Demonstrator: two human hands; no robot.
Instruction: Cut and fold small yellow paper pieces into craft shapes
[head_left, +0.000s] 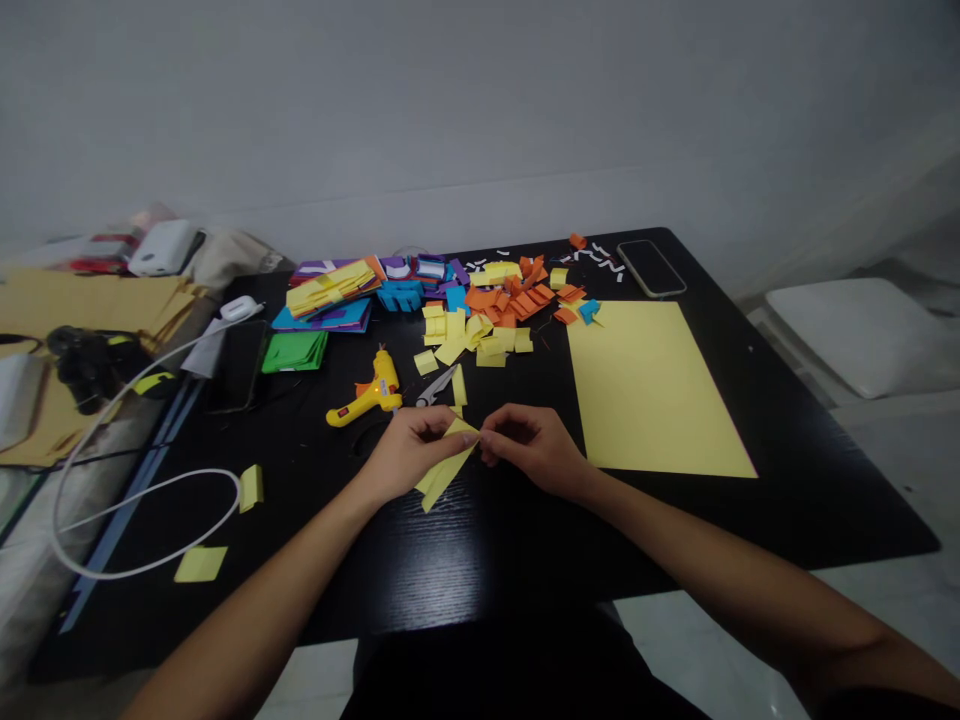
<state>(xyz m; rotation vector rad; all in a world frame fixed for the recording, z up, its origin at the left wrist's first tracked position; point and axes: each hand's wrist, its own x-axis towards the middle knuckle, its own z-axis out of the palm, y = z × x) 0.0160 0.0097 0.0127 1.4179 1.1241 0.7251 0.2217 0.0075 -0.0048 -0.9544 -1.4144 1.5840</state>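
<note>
My left hand [420, 450] is closed on a folded yellow paper strip [448, 472], which slants down toward me over the black table. The fingers of my right hand [532, 445] pinch at the strip's upper right tip, close against my left fingertips. Just beyond my hands lie scissors [437, 388], partly hidden by my left hand, and a narrow yellow strip [459, 385]. A yellow glue gun [373, 390] rests to the left of them. Several small folded yellow pieces [491, 345] and orange pieces [514, 298] are heaped farther back.
A large yellow sheet [660, 390] lies at the right, with a phone [651, 268] behind it. Green paper [295, 351] and a dark phone [238, 366] are at the left. A white cable [142, 385] loops over the table's left side. A white stool [862, 335] stands beyond the right edge.
</note>
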